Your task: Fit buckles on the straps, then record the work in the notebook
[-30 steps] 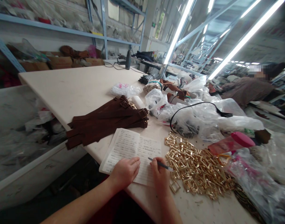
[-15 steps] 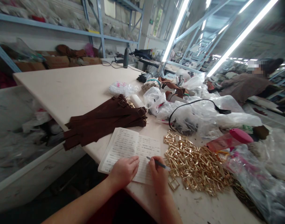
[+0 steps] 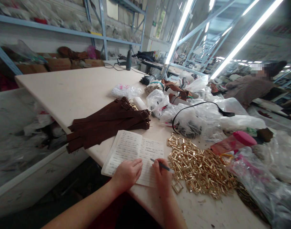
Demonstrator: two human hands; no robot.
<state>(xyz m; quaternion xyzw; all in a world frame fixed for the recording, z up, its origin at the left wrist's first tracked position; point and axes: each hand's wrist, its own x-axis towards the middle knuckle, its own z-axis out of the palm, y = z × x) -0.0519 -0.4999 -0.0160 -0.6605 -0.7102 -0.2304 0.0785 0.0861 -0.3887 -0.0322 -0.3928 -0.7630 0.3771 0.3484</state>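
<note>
An open notebook [image 3: 126, 146] with handwritten lines lies at the near edge of the table. My left hand [image 3: 128, 173] rests on its lower left page, the fingers together and lying flat. In my right hand [image 3: 161, 175] is a dark pen [image 3: 166, 167], its tip over the right page. A heap of gold metal buckles [image 3: 200, 168] lies just right of my right hand. Beyond the notebook, a bundle of dark brown straps [image 3: 109, 122] reaches over the table's left edge.
Clear plastic bags [image 3: 195, 117] and a pink-lidded bottle [image 3: 233, 143] stand to the right on the pale table [image 3: 64, 87]. A white bin [image 3: 40, 171] is at the left. Another person [image 3: 251, 87] leans at the far right.
The pen tip has shifted very slightly over the page. My left hand stays at the same place on the notebook.
</note>
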